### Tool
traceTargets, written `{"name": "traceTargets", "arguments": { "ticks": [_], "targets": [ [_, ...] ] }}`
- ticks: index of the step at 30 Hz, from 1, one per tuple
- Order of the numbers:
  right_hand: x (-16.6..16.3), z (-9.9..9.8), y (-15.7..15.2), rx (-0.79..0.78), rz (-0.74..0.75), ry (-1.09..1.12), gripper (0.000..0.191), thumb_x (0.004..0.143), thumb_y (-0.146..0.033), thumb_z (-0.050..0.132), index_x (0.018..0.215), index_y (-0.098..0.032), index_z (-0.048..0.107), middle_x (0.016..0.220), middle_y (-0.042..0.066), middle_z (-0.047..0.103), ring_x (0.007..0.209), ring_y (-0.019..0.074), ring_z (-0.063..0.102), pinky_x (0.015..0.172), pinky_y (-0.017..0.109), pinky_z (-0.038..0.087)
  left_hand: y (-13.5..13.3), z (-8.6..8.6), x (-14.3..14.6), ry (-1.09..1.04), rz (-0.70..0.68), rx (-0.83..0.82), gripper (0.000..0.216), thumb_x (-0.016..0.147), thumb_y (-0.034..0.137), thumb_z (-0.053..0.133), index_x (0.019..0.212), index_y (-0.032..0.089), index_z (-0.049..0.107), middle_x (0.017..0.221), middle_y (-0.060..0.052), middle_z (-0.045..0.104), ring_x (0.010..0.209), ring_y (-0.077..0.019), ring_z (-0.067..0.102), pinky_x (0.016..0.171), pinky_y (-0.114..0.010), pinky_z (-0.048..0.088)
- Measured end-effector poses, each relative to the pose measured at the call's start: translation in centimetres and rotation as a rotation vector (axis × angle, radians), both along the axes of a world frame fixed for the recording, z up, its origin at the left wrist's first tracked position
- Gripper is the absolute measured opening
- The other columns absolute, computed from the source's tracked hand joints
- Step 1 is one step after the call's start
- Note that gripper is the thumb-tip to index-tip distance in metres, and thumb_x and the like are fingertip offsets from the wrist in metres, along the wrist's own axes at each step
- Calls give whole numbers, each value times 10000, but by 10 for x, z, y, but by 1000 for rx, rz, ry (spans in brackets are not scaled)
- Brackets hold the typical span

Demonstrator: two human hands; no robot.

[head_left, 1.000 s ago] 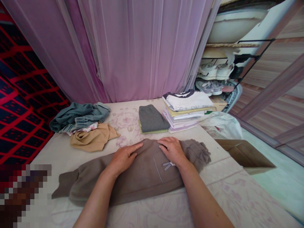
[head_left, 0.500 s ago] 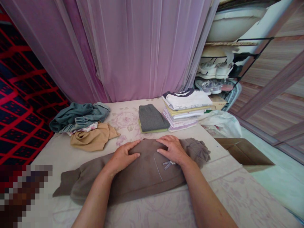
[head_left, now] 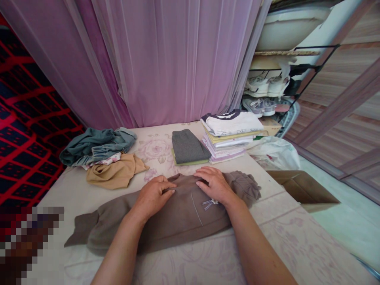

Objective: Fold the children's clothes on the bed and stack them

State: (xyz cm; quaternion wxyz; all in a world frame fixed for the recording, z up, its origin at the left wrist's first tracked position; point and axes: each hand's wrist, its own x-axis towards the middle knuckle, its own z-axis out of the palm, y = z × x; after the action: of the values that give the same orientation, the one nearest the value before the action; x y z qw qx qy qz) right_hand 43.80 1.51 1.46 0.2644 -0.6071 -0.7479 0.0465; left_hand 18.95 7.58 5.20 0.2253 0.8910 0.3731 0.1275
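A brown garment [head_left: 178,217] lies stretched across the bed [head_left: 297,245] in front of me, with a small checked bow near its middle. My left hand [head_left: 152,194] pinches the garment's far edge between thumb and fingers. My right hand [head_left: 215,185] rests on the same edge a little to the right, fingers curled onto the cloth. The garment's gathered end [head_left: 245,187] bunches up just right of my right hand.
Behind the garment sit a folded grey piece [head_left: 188,147] and a stack of folded clothes [head_left: 230,134]. Unfolded clothes [head_left: 102,156] lie at the far left. A pink curtain [head_left: 166,63] hangs behind; a shoe rack [head_left: 271,95] and a cardboard box [head_left: 301,186] stand to the right.
Both hands went from lying flat on the garment to curling onto its far edge, and the edge has lifted slightly between them.
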Motion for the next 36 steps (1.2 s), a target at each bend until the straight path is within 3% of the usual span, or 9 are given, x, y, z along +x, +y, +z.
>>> {"name": "traceTargets", "arguments": {
  "ticks": [4, 6, 10, 16, 21, 26, 31, 36],
  "targets": [
    [3, 2, -3, -77, 9, 18, 403, 804, -362, 627, 1197, -271, 621, 1244, 53, 620, 1206, 237, 486, 1025, 439, 339, 2, 0, -1, -94, -64, 39, 221, 850, 261, 546, 973, 257, 729, 1311, -51, 571, 1193, -223, 522, 1009, -376, 394],
    [6, 2, -4, -98, 10, 10, 416, 778, -353, 660, 1185, -273, 630, 1235, 54, 623, 1198, 239, 492, 1030, 441, 334, 4, -1, -2, -142, -108, -7, 221, 861, 265, 531, 977, 259, 719, 1339, -40, 562, 1215, -219, 514, 1034, -392, 377],
    [14, 0, -3, -96, 3, -5, 355, 783, -263, 656, 1137, -275, 655, 1092, 47, 669, 1067, 211, 552, 978, 409, 372, 5, -4, -4, -213, -180, -170, 243, 881, 289, 492, 1018, 244, 688, 1232, -39, 643, 1132, -197, 580, 989, -352, 418],
    [23, -1, -1, -58, -15, 15, 124, 825, -258, 618, 889, -237, 721, 857, 35, 692, 873, 189, 583, 865, 348, 426, 3, -1, -5, -173, -178, -353, 253, 892, 302, 429, 1013, 218, 634, 1020, -17, 696, 980, -178, 624, 885, -291, 462],
    [20, 11, -6, -122, 25, 63, 164, 810, -272, 598, 926, -222, 702, 945, 45, 690, 929, 191, 588, 889, 350, 424, 1, 2, -3, -114, -194, -349, 255, 877, 302, 443, 1038, 223, 624, 1077, -15, 672, 990, -172, 605, 888, -272, 443],
    [-3, 19, -9, -191, 72, 24, 509, 687, -164, 599, 1183, -269, 637, 1228, 39, 632, 1192, 233, 491, 1043, 417, 317, -2, 4, -2, -59, -227, -369, 236, 876, 305, 437, 945, 218, 645, 960, 4, 682, 887, -154, 610, 804, -243, 447],
    [-16, 16, -5, -240, 208, -16, 263, 753, -181, 569, 919, -298, 737, 1028, -4, 716, 1030, 199, 571, 973, 388, 360, -6, 7, -2, 19, -226, -350, 224, 862, 300, 448, 905, 228, 656, 906, 27, 683, 831, -148, 608, 746, -234, 436],
    [-13, 20, -6, -268, 205, -32, 182, 828, -237, 569, 906, -274, 729, 978, 4, 718, 982, 188, 585, 896, 336, 386, -3, 5, -3, 74, -173, -240, 179, 830, 313, 517, 868, 226, 668, 894, 8, 673, 847, -163, 608, 749, -244, 436]
  ]
}}
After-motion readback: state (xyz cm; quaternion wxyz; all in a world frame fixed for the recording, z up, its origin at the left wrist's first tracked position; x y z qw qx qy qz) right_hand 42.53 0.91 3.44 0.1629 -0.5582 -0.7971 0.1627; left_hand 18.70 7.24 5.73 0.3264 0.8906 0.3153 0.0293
